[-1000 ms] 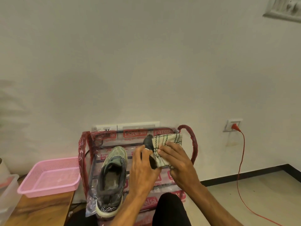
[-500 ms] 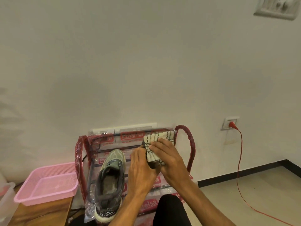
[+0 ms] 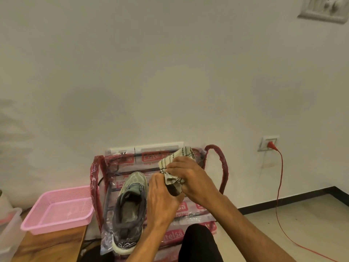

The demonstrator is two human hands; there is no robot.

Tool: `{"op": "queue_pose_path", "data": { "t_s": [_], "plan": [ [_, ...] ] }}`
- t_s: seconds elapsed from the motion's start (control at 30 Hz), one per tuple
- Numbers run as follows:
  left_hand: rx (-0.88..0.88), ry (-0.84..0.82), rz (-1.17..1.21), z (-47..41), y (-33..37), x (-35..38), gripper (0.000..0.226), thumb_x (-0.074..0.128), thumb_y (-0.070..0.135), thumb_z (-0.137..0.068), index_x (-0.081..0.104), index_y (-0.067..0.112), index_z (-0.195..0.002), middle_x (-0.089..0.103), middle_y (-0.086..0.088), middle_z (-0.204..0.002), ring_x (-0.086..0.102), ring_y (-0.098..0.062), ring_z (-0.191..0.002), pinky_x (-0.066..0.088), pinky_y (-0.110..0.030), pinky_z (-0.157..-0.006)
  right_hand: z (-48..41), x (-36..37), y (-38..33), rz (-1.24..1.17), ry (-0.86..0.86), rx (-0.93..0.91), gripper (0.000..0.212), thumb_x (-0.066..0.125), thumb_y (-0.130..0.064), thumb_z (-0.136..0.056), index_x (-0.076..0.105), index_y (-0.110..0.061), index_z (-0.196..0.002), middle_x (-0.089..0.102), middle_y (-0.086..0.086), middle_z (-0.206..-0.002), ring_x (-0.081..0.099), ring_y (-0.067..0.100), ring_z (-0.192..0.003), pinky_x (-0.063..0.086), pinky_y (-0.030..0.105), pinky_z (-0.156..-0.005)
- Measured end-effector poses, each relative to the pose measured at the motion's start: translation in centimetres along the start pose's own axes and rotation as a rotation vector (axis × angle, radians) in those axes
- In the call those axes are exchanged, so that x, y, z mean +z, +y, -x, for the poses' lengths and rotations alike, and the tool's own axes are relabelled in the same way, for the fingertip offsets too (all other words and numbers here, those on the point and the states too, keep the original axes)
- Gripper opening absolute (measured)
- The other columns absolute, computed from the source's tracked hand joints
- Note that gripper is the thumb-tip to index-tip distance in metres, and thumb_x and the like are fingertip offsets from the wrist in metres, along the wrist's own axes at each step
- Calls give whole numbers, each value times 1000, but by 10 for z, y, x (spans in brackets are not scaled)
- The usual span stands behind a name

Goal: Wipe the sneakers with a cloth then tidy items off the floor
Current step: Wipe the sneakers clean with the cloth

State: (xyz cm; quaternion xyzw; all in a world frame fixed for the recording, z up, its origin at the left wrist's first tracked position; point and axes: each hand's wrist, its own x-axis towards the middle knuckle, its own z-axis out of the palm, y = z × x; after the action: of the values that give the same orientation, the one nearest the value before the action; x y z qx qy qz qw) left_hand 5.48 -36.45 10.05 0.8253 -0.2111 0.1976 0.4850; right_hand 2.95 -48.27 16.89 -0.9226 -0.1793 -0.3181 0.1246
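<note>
A grey-green sneaker [image 3: 130, 208] lies on the red plastic-wrapped shoe rack [image 3: 221, 167], toe towards the wall. My left hand [image 3: 162, 201] grips a second, dark sneaker [image 3: 174, 190], which my hands and the cloth hide almost entirely. My right hand [image 3: 190, 178] holds a cream cloth with dark green stripes [image 3: 175, 161] and presses it over that sneaker's upper end. Both hands are above the rack's right half.
A pink mesh basket [image 3: 56, 208] sits on a wooden surface [image 3: 51, 246] to the left, beside a clear plastic box [image 3: 9, 229]. A red cable [image 3: 279, 186] hangs from a wall socket [image 3: 268, 143] to the tiled floor at right. My dark-clothed knee [image 3: 198, 242] is below.
My right hand has slid the cloth along the held sneaker, bunching it lower against my left hand. The sneaker on the rack has not moved.
</note>
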Motion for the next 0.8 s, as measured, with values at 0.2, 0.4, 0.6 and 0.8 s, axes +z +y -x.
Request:
{"op": "queue_pose_path", "data": {
  "t_s": [0.2, 0.4, 0.6, 0.8],
  "plan": [
    [127, 22, -114, 4, 5, 13, 62, 87, 29, -64, 44, 22, -109, 51, 2, -103, 49, -12, -90, 54, -27, -71, -1, -2, 13, 112, -23, 57, 39, 81, -6, -70, 74, -16, -107, 72, -2, -106, 61, 16, -105, 48, 32, -96],
    [41, 54, -50, -9, 12, 8, 59, 81, 28, -69, 42, 24, -113, 46, 5, -112, 52, -17, -99, 54, -28, -73, 15, 12, 5, 123, 133, 131, 51, 84, -6, -69, 69, -12, -117, 68, 1, -119, 57, 20, -119, 41, 31, -106],
    [-3, 42, -78, -15, 10, -1, 74, 86, 38, -65, 38, 33, -120, 40, 7, -123, 48, -13, -107, 54, -32, -81, 49, 13, 21, -96, 313, 424, 83, 64, 25, -66, 57, -24, -132, 52, -11, -135, 42, 12, -134, 42, 38, -108],
    [5, 59, -142, -14, 13, 0, 66, 86, 38, -65, 46, 23, -117, 44, 1, -116, 49, -16, -103, 53, -32, -72, 48, 21, -6, -231, 359, 569, 81, 56, 23, -77, 45, -26, -140, 42, -13, -141, 37, 10, -137, 39, 35, -109]
  ]
}}
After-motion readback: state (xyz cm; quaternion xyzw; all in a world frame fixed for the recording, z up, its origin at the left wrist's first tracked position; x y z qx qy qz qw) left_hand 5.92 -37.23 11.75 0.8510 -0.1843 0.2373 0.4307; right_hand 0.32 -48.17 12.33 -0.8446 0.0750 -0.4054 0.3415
